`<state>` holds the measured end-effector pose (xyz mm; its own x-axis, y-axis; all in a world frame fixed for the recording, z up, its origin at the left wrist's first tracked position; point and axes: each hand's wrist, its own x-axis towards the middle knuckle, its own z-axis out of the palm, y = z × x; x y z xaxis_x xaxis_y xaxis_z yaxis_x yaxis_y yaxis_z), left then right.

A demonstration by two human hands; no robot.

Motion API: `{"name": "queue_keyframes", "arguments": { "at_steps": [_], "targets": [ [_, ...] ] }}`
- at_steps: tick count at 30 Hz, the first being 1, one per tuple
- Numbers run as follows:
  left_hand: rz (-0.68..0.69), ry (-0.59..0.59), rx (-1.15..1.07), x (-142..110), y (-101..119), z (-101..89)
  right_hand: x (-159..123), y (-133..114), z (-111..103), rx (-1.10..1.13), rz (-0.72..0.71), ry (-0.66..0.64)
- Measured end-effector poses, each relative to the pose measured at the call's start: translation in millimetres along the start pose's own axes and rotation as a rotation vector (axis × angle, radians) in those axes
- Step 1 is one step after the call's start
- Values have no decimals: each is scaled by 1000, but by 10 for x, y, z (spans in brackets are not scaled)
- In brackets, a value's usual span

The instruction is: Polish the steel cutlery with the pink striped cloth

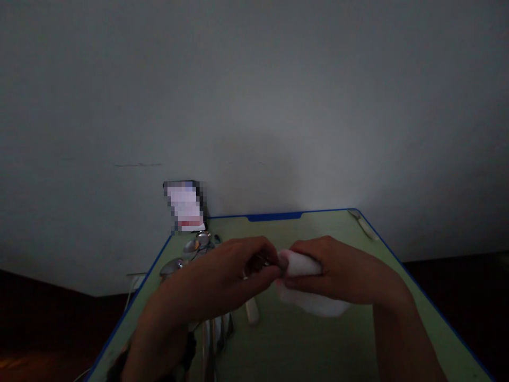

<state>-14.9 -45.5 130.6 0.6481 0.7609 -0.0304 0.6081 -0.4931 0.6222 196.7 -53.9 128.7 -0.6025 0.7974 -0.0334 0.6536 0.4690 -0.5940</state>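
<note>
Over the middle of the table, my two hands meet. My right hand (334,268) is closed around a white cloth (304,265), part of which hangs below the fingers. With thumb and fingers pinched together, my left hand (248,268) grips a small, dark, shiny thing at the cloth's left edge; its kind is too dim to make out. Under and beside my left forearm lie several metal spoons or ladles, their round bowls (191,246) toward the wall and their handles (210,339) toward me. Just below the left hand is a pale handle (252,311), its other end hidden.
A phone or tablet (185,204) with a blurred screen leans on the wall at the table's back left. At the far right corner lies a utensil with a pale handle (366,227). The green table (318,350) has a blue rim; a grey wall (254,106) stands behind it.
</note>
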Motion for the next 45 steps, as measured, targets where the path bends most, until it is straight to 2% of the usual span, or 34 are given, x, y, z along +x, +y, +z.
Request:
{"name": "queue_keyframes", "arguments": {
  "at_steps": [6, 12, 17, 21, 26, 36, 41, 45],
  "targets": [
    [42, 59, -88, 60, -74, 27, 14, 20, 21, -20, 13, 47],
    [52, 142, -50, 98, -14, 46, 23, 21, 32, -49, 25, 102],
    [23, 145, -125, 83, 14, 23, 32, -3, 11, 10, -2, 123],
    [-21, 91, 17, 61, 48, 19, 26, -8, 13, -17, -18, 149],
    [16, 29, 74, 76, 85, 56, 34, -11, 28, 2, -43, 145],
    [92, 180, 60, 146, 95, 122, 32, -35, 18, 152, -27, 154],
    [120, 165, 77, 159, 107, 133, 36, -34, -2, 242, -41, 97],
    [125, 166, 111, 130, 79, 121, 34, -28, -12, 238, -44, 121]
  ]
}}
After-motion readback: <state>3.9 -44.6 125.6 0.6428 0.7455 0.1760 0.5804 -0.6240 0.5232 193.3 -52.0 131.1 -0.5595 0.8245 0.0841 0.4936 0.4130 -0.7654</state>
